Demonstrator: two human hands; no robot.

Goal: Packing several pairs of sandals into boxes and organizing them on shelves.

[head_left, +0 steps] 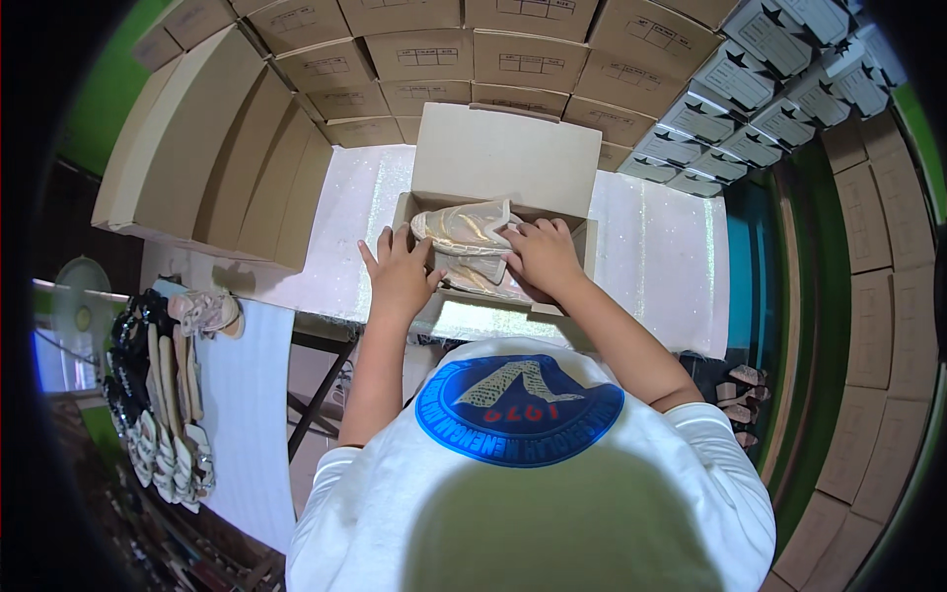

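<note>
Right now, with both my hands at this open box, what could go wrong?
The raised lid stands behind your hands, so it might flop onto them. The pale wrapping meets the fingers of your right hand and could crease or tear under a tug. The box sits near the table's front edge; a pull toward you might tip it.

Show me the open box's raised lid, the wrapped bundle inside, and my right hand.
Raised lid (pixel 505 155): head view, middle of its face.
Wrapped bundle (pixel 461 228): head view, its top surface.
Right hand (pixel 546 255): head view, back of the hand.
</note>
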